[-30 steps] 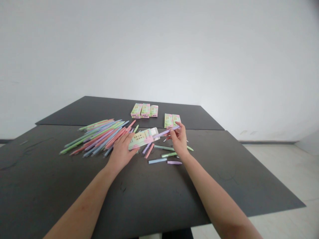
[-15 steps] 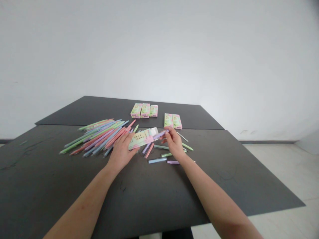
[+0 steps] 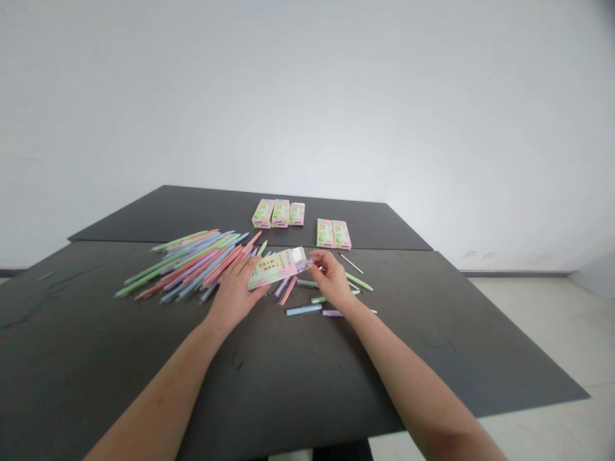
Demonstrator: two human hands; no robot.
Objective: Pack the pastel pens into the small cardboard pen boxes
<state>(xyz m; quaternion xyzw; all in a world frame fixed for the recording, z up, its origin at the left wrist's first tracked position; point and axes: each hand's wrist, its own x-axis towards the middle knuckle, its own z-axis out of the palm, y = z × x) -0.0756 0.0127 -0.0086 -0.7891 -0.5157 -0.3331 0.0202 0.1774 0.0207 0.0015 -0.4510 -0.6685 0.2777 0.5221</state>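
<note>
My left hand (image 3: pixel 235 286) is closed around a small pink and green printed carton (image 3: pixel 277 267), its white flap end open toward the right. At that open end, my right hand (image 3: pixel 331 276) pinches a purple pen (image 3: pixel 308 263), of which just a short end shows; the rest sits inside the carton. Beside my left hand lies a heap of pastel pens (image 3: pixel 192 261) in green, blue, red and purple. Below and around my right hand are loose pen parts, among them a blue one (image 3: pixel 303 310), a purple one (image 3: pixel 332 313) and a pink one (image 3: pixel 287 291).
Three printed cartons (image 3: pixel 280 212) lie in a row at the back. Two more cartons (image 3: pixel 333 234) lie side by side to their right. A thin white stick (image 3: pixel 352 263) and a green pen piece (image 3: pixel 359 282) rest right of my right hand on the dark table (image 3: pixel 288 384).
My right hand has moved left toward the carton, and the purple pen has slid most of the way into it. My left hand and the carton have hardly moved.
</note>
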